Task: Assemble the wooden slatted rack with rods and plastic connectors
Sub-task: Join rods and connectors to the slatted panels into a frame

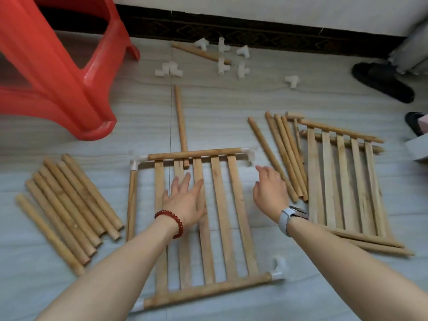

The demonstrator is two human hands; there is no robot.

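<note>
A wooden slatted panel (222, 212) lies flat on the floor in front of me, with white plastic connectors on its corners, such as the far-right one (249, 154). A side rod (132, 205) runs down from the far-left connector (135, 163). My left hand (185, 200), fingers straight, lies over the middle slats. To the right of the panel my right hand (269, 188) hovers with relaxed fingers and holds nothing. One loose rod (181, 121) points away from the panel's far rail.
Several thick rods (69, 209) lie at the left, thinner rods (282, 156) and a second slatted panel (345, 184) at the right. Loose white connectors (223, 59) are scattered near the wall. A red plastic stool (51, 66) stands far left; black slippers (382, 81) are far right.
</note>
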